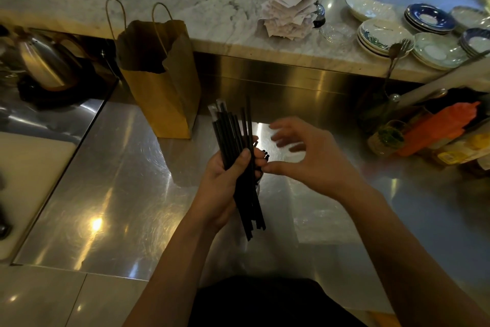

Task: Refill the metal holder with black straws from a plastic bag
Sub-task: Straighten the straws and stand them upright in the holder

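My left hand (225, 183) grips a bundle of several black straws (233, 138) around its middle, held upright over the steel counter. The straw tips fan out at the top, and some carry clear wrapping. My right hand (307, 157) hovers just right of the bundle with fingers spread and blurred; its thumb touches the straws near my left fingers. A clear plastic bag (313, 210) lies flat on the counter under and right of my hands. The metal holder is mostly hidden behind the bundle; only a dark rim shows near my left fingers.
A brown paper bag (161, 80) stands behind the straws. A kettle (45, 61) sits at the far left. Stacked plates (381, 35) and a spike of receipts (289, 8) occupy the marble ledge. Bottles and an orange item (437, 130) crowd the right side.
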The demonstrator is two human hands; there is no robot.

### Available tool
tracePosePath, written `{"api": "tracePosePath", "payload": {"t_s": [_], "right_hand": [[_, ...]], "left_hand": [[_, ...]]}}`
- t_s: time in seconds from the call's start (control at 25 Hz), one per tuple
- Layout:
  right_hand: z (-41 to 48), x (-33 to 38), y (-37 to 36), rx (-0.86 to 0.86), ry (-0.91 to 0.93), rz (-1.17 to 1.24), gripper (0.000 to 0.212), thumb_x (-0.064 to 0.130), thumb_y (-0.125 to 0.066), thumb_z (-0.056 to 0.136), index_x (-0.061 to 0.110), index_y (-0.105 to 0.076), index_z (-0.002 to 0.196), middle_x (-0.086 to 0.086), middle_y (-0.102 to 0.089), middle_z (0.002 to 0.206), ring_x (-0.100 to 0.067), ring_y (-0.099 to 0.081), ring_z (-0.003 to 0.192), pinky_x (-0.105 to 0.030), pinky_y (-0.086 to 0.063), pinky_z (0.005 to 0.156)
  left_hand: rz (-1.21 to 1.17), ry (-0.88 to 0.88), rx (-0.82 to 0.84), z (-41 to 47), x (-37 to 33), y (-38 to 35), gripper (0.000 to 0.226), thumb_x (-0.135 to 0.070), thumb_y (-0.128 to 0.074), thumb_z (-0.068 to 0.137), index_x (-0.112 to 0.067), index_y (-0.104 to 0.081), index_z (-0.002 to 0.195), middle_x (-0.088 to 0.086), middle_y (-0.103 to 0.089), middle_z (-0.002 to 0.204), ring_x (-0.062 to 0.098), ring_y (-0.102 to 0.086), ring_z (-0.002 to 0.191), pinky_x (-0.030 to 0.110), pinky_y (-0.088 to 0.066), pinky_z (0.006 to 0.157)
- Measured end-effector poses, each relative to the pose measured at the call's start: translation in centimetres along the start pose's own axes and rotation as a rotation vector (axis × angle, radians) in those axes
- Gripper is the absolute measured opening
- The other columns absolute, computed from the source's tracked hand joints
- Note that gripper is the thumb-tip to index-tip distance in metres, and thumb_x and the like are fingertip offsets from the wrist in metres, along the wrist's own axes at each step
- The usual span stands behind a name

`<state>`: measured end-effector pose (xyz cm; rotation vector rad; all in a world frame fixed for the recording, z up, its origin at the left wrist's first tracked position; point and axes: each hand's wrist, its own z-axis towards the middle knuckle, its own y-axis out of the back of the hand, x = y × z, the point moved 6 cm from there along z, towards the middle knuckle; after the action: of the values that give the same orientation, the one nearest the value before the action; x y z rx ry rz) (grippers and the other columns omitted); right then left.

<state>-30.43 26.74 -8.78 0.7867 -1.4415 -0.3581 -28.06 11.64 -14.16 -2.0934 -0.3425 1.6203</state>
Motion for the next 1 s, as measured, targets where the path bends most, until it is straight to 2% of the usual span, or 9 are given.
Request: {"api": "tracePosePath", "payload": {"t_s": [0.08,0.16,0.28,0.36,0.48,0.64,0.76,0.92,1.0], "right_hand": [[0.9,0.8,0.4,0.097,0.035,-0.012,0.073,0.032,-0.080,0.075,0.034,-0.043,0.138,0.012,-0.056,0.130,0.004,-0.053,0.115,-0.015,-0.044,0.091],[1.7,1.6,0.9,0.143,0.045,0.100,0.072,0.021,-0.073,0.083,0.031,-0.037,0.143,0.008,-0.051,0.137,0.001,-0.051,0.122,-0.016,-0.046,0.093],[2.8,3.2,1.7,0.040,0.043,0.305,0.057,0.018,-0.069,0.086,0.028,-0.046,0.137,0.007,-0.060,0.127,0.001,-0.059,0.113,-0.013,-0.050,0.089],[3.3,4.0,0.9,-0.008,0.094,0.167,0.042,0.023,-0.069,0.086,0.028,-0.057,0.126,0.009,-0.065,0.117,0.004,-0.062,0.103,-0.008,-0.050,0.083],[3.3,3.6,0.6,-0.080,0.099,0.132,0.024,0.018,-0.070,0.085,0.026,-0.066,0.106,0.010,-0.070,0.098,0.003,-0.066,0.089,-0.015,-0.053,0.079],[2.9,3.2,1.1,-0.065,0.074,0.249,0.027,0.018,-0.072,0.083,0.023,-0.067,0.110,0.007,-0.072,0.095,-0.001,-0.068,0.087,-0.018,-0.054,0.081],[2.8,3.2,1.2,-0.049,0.086,0.234,0.019,0.018,-0.071,0.084,0.019,-0.070,0.103,0.005,-0.073,0.092,-0.003,-0.069,0.085,-0.019,-0.055,0.080],[2.2,2.9,2.3,-0.203,0.114,0.327,0.011,0.013,-0.067,0.086,0.015,-0.072,0.096,0.002,-0.073,0.090,-0.007,-0.070,0.086,-0.025,-0.056,0.081],[2.1,3.0,2.3,-0.202,0.120,0.314,0.011,0.014,-0.066,0.087,0.016,-0.071,0.097,0.005,-0.073,0.091,-0.006,-0.069,0.087,-0.023,-0.055,0.081]], "left_hand": [[-0.019,0.009,0.016,0.1,-0.1,0.2,0.022,-0.012,-0.046,0.098,-0.012,-0.062,0.114,0.002,-0.070,0.090,0.013,-0.066,0.083,0.023,-0.054,0.074],[-0.013,0.035,0.060,0.0,0.1,0.2,0.025,-0.011,-0.047,0.098,-0.009,-0.061,0.119,0.003,-0.070,0.092,0.013,-0.066,0.083,0.024,-0.053,0.075],[0.029,0.097,0.136,-0.4,1.1,0.2,0.027,-0.015,-0.054,0.096,-0.007,-0.062,0.121,0.004,-0.068,0.096,0.015,-0.064,0.084,0.031,-0.048,0.080],[0.051,0.130,0.178,-0.6,1.5,0.0,0.029,-0.016,-0.053,0.094,-0.010,-0.063,0.121,0.004,-0.068,0.096,0.015,-0.063,0.084,0.033,-0.046,0.081],[0.109,0.124,0.243,-1.0,1.5,-0.4,0.025,-0.014,-0.049,0.097,-0.009,-0.062,0.118,0.003,-0.067,0.095,0.015,-0.063,0.082,0.034,-0.046,0.081],[0.133,0.128,0.281,-1.2,1.3,-0.7,0.025,-0.012,-0.048,0.099,-0.008,-0.060,0.121,0.004,-0.066,0.094,0.016,-0.062,0.082,0.037,-0.046,0.082],[0.145,0.142,0.323,-1.3,1.3,-1.1,0.030,-0.013,-0.048,0.099,-0.007,-0.057,0.127,0.004,-0.066,0.094,0.016,-0.061,0.082,0.038,-0.045,0.083],[0.183,0.138,0.320,-1.4,1.0,-1.6,0.029,-0.010,-0.044,0.102,-0.008,-0.057,0.127,0.002,-0.067,0.093,0.014,-0.062,0.081,0.034,-0.047,0.081],[0.188,0.136,0.321,-1.4,0.9,-1.8,0.029,-0.009,-0.044,0.101,-0.008,-0.057,0.126,0.001,-0.067,0.092,0.013,-0.062,0.079,0.032,-0.048,0.079]]}}
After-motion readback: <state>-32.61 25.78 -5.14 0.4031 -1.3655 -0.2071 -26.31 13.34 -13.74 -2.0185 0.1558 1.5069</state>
